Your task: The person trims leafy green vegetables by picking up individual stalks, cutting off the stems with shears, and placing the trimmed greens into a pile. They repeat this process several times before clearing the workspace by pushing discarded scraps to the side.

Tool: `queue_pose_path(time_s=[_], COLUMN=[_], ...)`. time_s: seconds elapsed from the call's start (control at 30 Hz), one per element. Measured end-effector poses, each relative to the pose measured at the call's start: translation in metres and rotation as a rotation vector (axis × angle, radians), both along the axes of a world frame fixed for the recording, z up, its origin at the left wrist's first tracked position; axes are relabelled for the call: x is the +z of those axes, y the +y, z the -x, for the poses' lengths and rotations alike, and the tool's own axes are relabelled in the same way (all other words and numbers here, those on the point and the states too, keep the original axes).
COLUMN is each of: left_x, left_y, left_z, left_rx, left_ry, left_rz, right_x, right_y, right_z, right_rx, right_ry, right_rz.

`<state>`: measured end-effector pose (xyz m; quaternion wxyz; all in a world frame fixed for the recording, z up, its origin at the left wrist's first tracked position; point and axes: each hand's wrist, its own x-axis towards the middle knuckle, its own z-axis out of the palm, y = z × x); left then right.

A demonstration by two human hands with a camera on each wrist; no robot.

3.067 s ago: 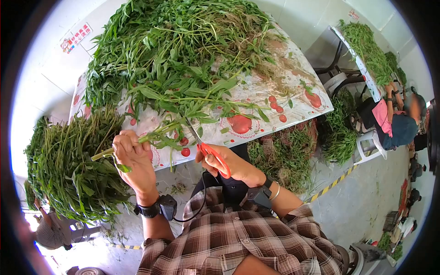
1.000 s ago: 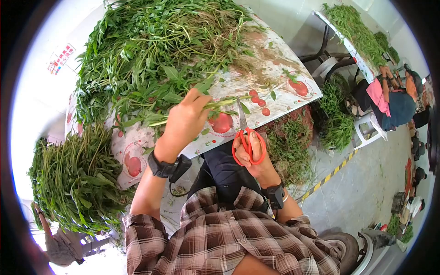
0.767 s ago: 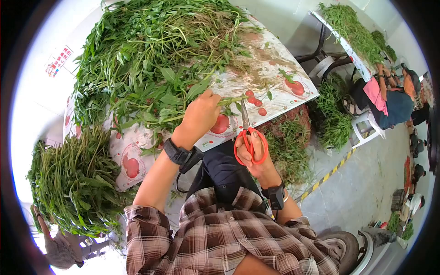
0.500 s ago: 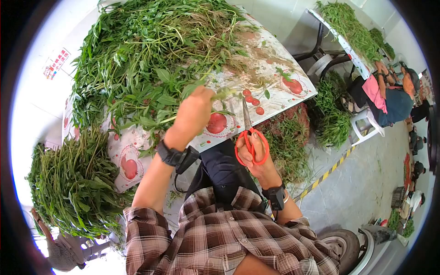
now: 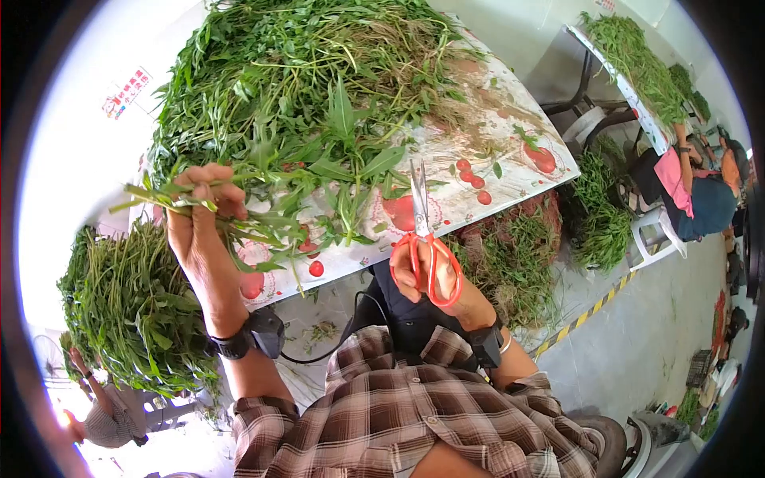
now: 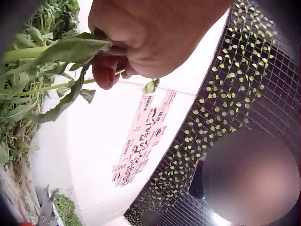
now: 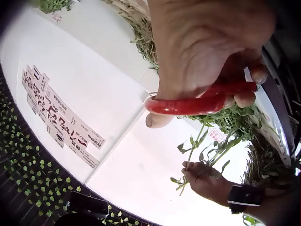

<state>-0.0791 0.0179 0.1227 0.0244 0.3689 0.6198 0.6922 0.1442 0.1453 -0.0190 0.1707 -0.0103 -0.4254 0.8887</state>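
The bunch of green stems (image 5: 239,209) lies roughly level in the head view, cut ends poking out to the picture's left past the fist, leafy tips trailing right and down over the table's near edge; its long axis runs left to right, a little tilted; the left hand (image 5: 199,219) grips it with fingers curled round the stalks, raised above the table's left corner, forearm rising from the lower middle of the picture, a dark wrist band (image 5: 239,342) on it; in the left wrist view the fingers (image 6: 106,70) close on a stalk and a broad leaf. The scissors (image 5: 422,239) stand nearly upright, blades pointing away from the person and up toward the heap, red handles toward the body; the blades look closed or close to it; the right hand (image 5: 430,275) holds them with fingers through the loops, just in front of the table's near edge, well apart from the bunch; the right wrist view shows the red handle (image 7: 197,103) pinched under the curled fingers.

Behind both hands a big heap of greens (image 5: 319,88) covers most of the table (image 5: 478,191), whose cloth bears a red fruit print; a second pile of greens (image 5: 127,295) lies to the left, below the table; trimmings (image 5: 510,255) lie on the floor to the right; another person in pink and blue (image 5: 693,191) sits at a further table (image 5: 629,95) loaded with greens.
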Motion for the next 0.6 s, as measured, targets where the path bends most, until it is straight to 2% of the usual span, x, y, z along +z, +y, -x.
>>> queue_pose_path(time_s=[0.13,0.2,0.27,0.33,0.4,0.6], left_x=[-0.022,-0.030,-0.034,-0.035,-0.034,-0.041], left_y=[-0.012,-0.018,-0.021,-0.026,-0.030,-0.045], left_z=[0.004,0.007,0.009,0.008,0.005,0.000], left_rx=[0.009,0.002,-0.048,-0.076,-0.106,-0.097], left_ry=[-0.145,-0.182,-0.205,-0.193,-0.182,-0.203], left_rz=[-0.158,-0.189,-0.282,-0.306,-0.328,-0.344], right_x=[0.008,0.009,0.009,0.012,0.018,0.017], right_y=[-0.009,-0.010,-0.014,-0.018,-0.022,-0.031], right_z=[0.009,0.010,0.012,0.018,0.024,0.051], right_rx=[0.057,0.201,0.243,0.290,0.296,0.340], right_ry=[-0.083,-0.065,-0.079,-0.061,-0.145,-0.055], right_rz=[-0.021,-0.088,-0.096,-0.119,-0.166,-0.166])
